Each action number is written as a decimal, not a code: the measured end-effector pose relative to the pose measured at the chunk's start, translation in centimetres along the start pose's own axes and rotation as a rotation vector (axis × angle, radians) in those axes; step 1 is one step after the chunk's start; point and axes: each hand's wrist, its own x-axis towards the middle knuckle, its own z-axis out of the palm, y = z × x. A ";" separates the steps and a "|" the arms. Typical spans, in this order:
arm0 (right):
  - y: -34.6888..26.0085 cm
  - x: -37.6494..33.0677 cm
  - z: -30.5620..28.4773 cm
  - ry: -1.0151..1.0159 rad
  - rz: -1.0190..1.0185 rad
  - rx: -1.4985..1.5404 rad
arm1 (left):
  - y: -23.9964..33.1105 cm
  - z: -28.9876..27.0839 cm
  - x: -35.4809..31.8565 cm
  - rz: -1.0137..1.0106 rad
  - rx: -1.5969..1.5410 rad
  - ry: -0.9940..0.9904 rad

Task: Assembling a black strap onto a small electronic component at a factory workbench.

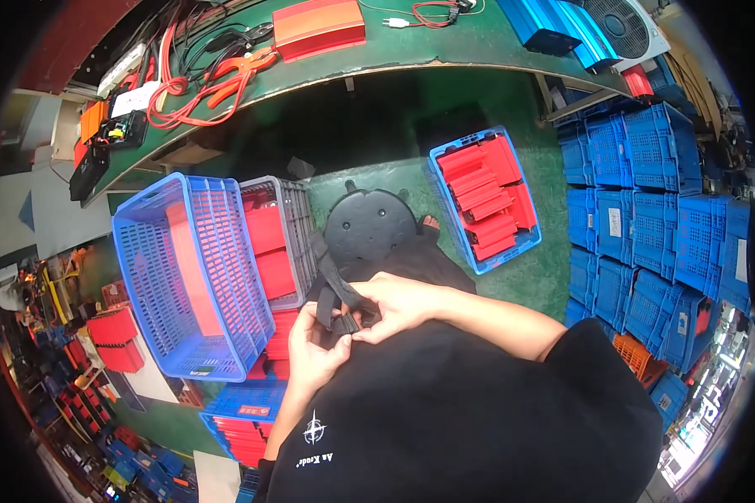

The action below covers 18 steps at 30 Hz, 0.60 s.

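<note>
Head view: the left hand (315, 356) has thumb and fingers closed on a black strap (335, 281), and the right hand (398, 308) pinches it close beside, thumb and fingertips nearly meeting. The strap's upper part loops up past the fingers, which hide part of its lower end. Just beyond the grip is a round black stool (365, 222). Left of the grip stand a blue-violet crate (226, 268) and a grey crate (298, 226), both with red pieces inside; right and beyond, a blue crate (509, 254) holds more. Farther ahead, a green workbench (470, 42) bears a red metal case (319, 29).
</note>
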 end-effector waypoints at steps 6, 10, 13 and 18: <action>-0.2 -0.1 -0.1 0.012 -0.017 -0.011 | 0.1 0.2 0.0 0.021 -0.111 -0.016; -0.3 -0.1 -0.3 -0.030 -0.008 -0.064 | 1.9 -0.7 0.9 0.182 0.290 -0.079; 0.7 -0.2 0.0 -0.023 -0.042 -0.026 | 2.1 -0.9 0.8 0.045 0.237 -0.121; 0.3 -0.1 -0.2 -0.061 -0.029 -0.052 | 3.3 -1.3 1.4 0.043 0.357 -0.217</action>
